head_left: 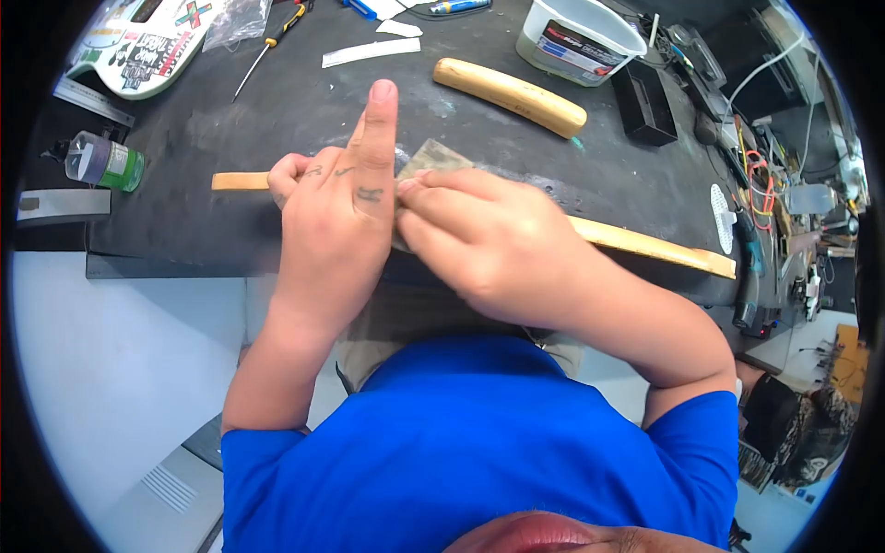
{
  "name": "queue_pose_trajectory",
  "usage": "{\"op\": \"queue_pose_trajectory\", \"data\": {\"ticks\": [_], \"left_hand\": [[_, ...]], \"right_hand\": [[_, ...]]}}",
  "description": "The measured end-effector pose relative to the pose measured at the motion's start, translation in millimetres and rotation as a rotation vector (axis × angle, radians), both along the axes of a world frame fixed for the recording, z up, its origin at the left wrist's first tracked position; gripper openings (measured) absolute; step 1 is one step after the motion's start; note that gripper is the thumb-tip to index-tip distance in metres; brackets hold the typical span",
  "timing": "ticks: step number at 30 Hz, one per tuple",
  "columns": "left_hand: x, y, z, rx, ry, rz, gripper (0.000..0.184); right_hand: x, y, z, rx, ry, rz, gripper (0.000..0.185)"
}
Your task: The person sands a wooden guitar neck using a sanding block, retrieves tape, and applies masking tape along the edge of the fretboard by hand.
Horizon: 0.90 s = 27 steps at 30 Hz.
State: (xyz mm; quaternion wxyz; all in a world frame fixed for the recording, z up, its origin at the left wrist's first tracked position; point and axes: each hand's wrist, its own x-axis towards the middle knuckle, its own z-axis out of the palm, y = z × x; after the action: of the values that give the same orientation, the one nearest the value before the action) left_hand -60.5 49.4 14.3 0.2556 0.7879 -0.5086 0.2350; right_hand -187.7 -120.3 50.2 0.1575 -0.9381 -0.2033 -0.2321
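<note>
A long, pale wooden piece lies along the front edge of the dark workbench, its lighter end showing at the left. My left hand is over this piece with the index finger stretched out and the other fingers curled round it. Beside it, my right hand pinches a worn grey-brown sheet, pressed against the wood. The middle of the wooden piece is hidden under both hands.
A curved wooden block lies behind my hands. Farther back are a plastic tub, a black box and a screwdriver. A spray bottle lies at the left; tools and cables crowd the right.
</note>
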Motion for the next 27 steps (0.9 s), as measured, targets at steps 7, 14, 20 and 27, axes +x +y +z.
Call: {"op": "queue_pose_trajectory", "data": {"ticks": [7, 14, 20, 27], "left_hand": [[-6.2, 6.3, 11.6, 0.108, 0.09, 0.007, 0.123], [-6.1, 5.1, 11.1, 0.079, 0.095, 0.005, 0.122], [-10.0, -0.5, 21.9, 0.167, 0.072, 0.015, 0.109], [-2.7, -0.6, 24.5, 0.153, -0.05, -0.13, 0.059]], "right_hand": [[-51.4, -44.8, 14.3, -0.087, 0.059, -0.046, 0.035], [-132.9, -90.9, 36.4, -0.211, 0.15, -0.254, 0.036], [-220.3, -164.6, 61.4, -0.371, 0.327, -0.5, 0.036], [-218.3, -263.3, 91.0, -0.565, -0.112, -0.784, 0.025]]}}
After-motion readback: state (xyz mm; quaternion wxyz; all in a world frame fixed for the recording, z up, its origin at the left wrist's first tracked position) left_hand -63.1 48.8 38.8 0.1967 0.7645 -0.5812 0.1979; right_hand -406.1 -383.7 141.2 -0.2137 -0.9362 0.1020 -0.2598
